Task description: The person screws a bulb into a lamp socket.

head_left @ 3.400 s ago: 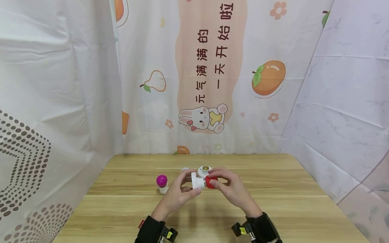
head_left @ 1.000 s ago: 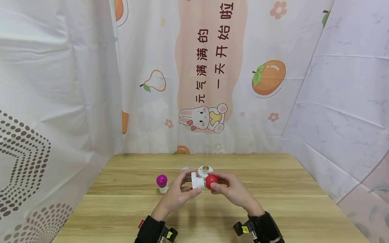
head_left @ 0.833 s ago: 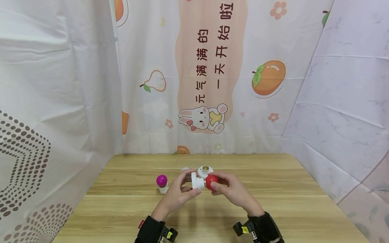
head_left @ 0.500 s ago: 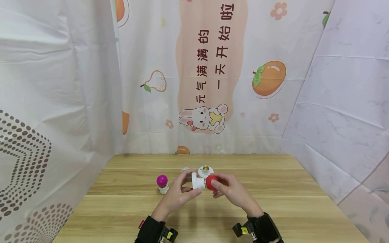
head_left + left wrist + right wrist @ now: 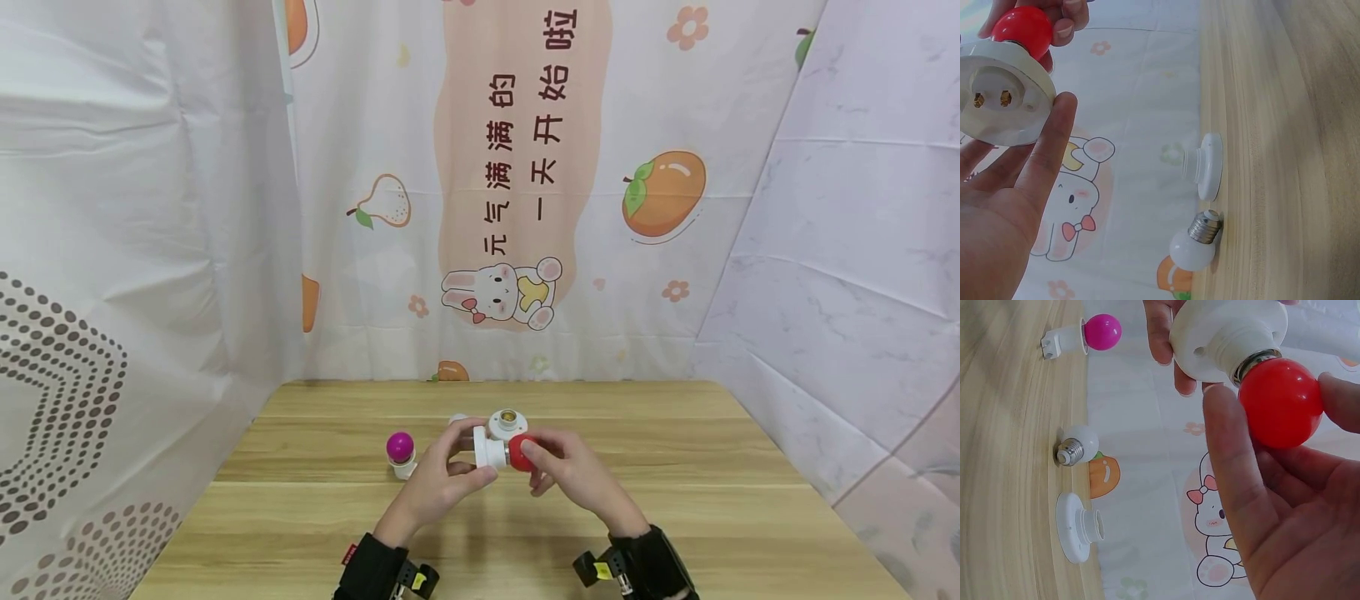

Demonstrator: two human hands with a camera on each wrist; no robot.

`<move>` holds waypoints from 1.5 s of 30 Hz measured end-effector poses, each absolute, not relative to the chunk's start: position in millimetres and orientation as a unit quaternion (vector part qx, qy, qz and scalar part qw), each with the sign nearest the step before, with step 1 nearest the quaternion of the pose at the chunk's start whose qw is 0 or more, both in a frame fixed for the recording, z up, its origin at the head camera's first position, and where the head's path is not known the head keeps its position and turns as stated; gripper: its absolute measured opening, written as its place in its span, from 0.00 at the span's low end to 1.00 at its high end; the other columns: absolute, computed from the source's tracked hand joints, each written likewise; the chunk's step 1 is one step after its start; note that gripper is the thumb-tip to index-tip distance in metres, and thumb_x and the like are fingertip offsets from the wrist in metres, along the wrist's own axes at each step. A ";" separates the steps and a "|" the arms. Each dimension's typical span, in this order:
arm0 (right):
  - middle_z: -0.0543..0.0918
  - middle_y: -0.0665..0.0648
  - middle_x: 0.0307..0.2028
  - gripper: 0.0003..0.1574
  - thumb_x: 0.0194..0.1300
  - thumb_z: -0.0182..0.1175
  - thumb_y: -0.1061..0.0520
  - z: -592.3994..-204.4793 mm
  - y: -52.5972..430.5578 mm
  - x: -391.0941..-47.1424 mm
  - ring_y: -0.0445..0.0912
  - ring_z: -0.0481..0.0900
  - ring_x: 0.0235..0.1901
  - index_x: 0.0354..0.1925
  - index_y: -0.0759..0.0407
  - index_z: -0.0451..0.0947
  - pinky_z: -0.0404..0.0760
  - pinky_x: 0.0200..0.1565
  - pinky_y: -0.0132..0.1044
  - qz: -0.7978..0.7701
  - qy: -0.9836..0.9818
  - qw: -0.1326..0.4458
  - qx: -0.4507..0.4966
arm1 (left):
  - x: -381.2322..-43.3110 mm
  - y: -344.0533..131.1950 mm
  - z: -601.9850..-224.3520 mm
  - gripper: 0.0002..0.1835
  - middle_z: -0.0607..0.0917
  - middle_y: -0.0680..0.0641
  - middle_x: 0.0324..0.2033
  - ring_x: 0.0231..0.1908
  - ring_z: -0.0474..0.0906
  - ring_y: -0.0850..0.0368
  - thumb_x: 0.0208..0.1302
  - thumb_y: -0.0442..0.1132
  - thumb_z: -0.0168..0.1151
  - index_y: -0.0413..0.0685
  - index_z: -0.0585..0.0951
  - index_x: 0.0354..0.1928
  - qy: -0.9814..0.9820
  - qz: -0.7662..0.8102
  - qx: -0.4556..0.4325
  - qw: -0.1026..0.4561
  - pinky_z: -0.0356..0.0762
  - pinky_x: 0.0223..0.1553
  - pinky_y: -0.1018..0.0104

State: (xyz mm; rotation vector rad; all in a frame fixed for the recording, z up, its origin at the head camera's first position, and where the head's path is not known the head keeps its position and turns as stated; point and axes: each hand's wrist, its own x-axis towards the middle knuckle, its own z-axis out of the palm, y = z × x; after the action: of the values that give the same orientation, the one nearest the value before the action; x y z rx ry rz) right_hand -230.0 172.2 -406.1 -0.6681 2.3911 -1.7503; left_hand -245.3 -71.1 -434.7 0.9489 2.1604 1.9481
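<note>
My left hand (image 5: pixel 442 479) grips a white lamp socket (image 5: pixel 489 450) by its round base, held sideways above the table. Two brass contacts show on the socket's underside in the left wrist view. A red light bulb (image 5: pixel 1282 403) sits with its metal screw end partly inside the socket; a strip of thread is still visible. My right hand (image 5: pixel 577 475) pinches this red bulb between thumb and fingers. In the right wrist view its fingers (image 5: pixel 1230 431) lie along the bulb's side.
Behind the hands stands another white socket (image 5: pixel 507 422), upright with its opening bare. A white bulb (image 5: pixel 1192 249) lies near it, mostly hidden by my left hand in the head view. At left, a magenta bulb (image 5: pixel 400 447) sits in a white plug-in holder (image 5: pixel 403 469). Printed curtains enclose the wooden table (image 5: pixel 675 483).
My right fingers have shifted round the red bulb, the thumb rolling over its front and the other fingers dropping lower. My left hand and the socket stay nearly still.
</note>
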 end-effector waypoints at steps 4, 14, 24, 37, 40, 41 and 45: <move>0.82 0.65 0.47 0.26 0.78 0.56 0.51 -407.0 171.4 -229.0 0.53 0.85 0.39 0.61 0.71 0.75 0.88 0.41 0.43 -0.578 0.784 0.044 -0.222 | -245.6 -71.4 -435.0 0.30 0.76 0.41 0.59 0.59 0.74 0.44 0.68 0.39 0.67 0.52 0.69 0.70 0.704 0.638 0.310 0.041 0.83 0.51 0.61; 0.78 0.64 0.61 0.29 0.66 0.70 0.58 -410.0 171.8 -228.3 0.59 0.77 0.57 0.63 0.60 0.77 0.84 0.51 0.39 -0.575 0.773 -0.024 -0.268 | -245.6 -72.4 -434.4 0.31 0.75 0.41 0.59 0.58 0.74 0.45 0.69 0.39 0.66 0.51 0.68 0.71 0.705 0.637 0.310 0.038 0.83 0.52 0.60; 0.74 0.64 0.63 0.34 0.60 0.69 0.73 -411.3 172.7 -229.6 0.64 0.74 0.60 0.63 0.58 0.77 0.82 0.54 0.41 -0.584 0.754 -0.012 -0.302 | -244.3 -73.1 -431.9 0.31 0.76 0.42 0.59 0.58 0.74 0.45 0.69 0.38 0.66 0.50 0.67 0.71 0.703 0.639 0.310 0.029 0.83 0.51 0.60; 0.75 0.64 0.63 0.30 0.61 0.70 0.68 -414.3 174.7 -230.3 0.64 0.76 0.59 0.62 0.57 0.79 0.84 0.51 0.40 -0.573 0.767 -0.024 -0.289 | -245.3 -72.4 -433.0 0.30 0.74 0.36 0.60 0.58 0.74 0.43 0.70 0.38 0.65 0.50 0.67 0.71 0.699 0.638 0.321 0.033 0.83 0.51 0.61; 0.75 0.65 0.63 0.30 0.62 0.70 0.68 -413.5 174.6 -230.6 0.64 0.76 0.58 0.62 0.58 0.79 0.84 0.51 0.40 -0.573 0.768 -0.020 -0.286 | -244.9 -72.7 -432.8 0.30 0.75 0.40 0.59 0.58 0.74 0.44 0.69 0.39 0.65 0.51 0.68 0.71 0.702 0.637 0.317 0.033 0.83 0.51 0.60; 0.75 0.66 0.63 0.30 0.62 0.70 0.68 -413.1 174.4 -230.6 0.64 0.76 0.58 0.62 0.58 0.79 0.84 0.50 0.40 -0.573 0.769 -0.019 -0.284 | -244.7 -72.8 -432.7 0.30 0.76 0.41 0.59 0.58 0.74 0.44 0.69 0.39 0.65 0.51 0.68 0.71 0.703 0.637 0.315 0.033 0.83 0.51 0.61; 0.76 0.66 0.63 0.30 0.62 0.70 0.68 -411.6 173.8 -230.1 0.64 0.77 0.58 0.62 0.59 0.78 0.85 0.50 0.39 -0.571 0.772 -0.016 -0.280 | -244.2 -72.9 -432.3 0.30 0.76 0.43 0.58 0.57 0.74 0.45 0.69 0.39 0.66 0.51 0.68 0.70 0.705 0.636 0.313 0.032 0.83 0.51 0.61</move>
State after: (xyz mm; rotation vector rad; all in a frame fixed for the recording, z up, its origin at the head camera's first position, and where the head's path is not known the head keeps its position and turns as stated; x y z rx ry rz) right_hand -230.1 173.8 -411.6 -0.8881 2.4485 -1.8116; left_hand -244.2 -72.9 -432.3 0.9631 2.1714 1.9576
